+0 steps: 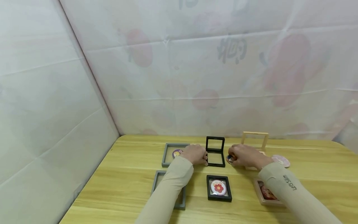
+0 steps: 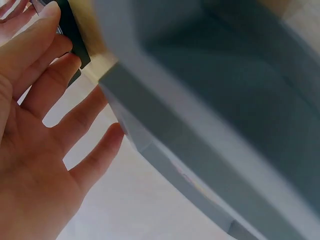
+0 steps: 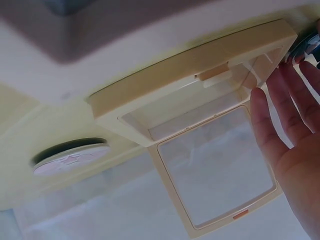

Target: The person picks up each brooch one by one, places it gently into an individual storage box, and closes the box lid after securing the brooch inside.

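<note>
At the back middle, my left hand (image 1: 195, 154) touches the left edge of a small black display frame (image 1: 215, 165), whose lid stands raised. In the left wrist view, the fingers of the left hand (image 2: 45, 135) are fairly straight, with tips against the dark frame (image 2: 75, 35). To the right of it, my right hand (image 1: 246, 155) pinches a round picture badge (image 1: 229, 159) low over the table. The right wrist view shows the right hand (image 3: 300, 120) beside an open cream frame (image 3: 200, 75); the badge (image 3: 305, 47) is partly cut off there.
A grey frame (image 1: 164, 158) with a purple badge (image 1: 176, 153) lies left, another grey frame (image 1: 181, 199) nearer. In front are a black frame (image 1: 209, 188) with a flower badge (image 1: 218, 187) and a pinkish frame (image 1: 261, 197) partly under the right sleeve. A pink badge (image 1: 281, 161) lies right.
</note>
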A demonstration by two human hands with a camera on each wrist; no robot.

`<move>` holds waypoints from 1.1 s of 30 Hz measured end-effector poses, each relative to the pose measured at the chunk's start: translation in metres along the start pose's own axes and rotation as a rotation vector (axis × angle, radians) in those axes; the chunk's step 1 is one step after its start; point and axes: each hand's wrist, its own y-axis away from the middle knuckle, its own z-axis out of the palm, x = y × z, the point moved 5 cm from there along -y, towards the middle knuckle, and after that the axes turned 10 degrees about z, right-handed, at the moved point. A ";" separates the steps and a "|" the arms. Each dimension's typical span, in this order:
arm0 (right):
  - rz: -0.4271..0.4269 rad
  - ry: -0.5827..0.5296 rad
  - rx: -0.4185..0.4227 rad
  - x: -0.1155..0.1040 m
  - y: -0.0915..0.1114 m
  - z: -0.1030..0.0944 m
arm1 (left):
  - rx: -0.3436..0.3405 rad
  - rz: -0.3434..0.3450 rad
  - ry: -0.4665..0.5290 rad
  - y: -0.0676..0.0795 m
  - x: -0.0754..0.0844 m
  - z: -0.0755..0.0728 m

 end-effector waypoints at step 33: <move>-0.028 -0.023 0.038 -0.003 -0.008 -0.010 | 0.037 0.009 0.029 0.002 0.004 0.002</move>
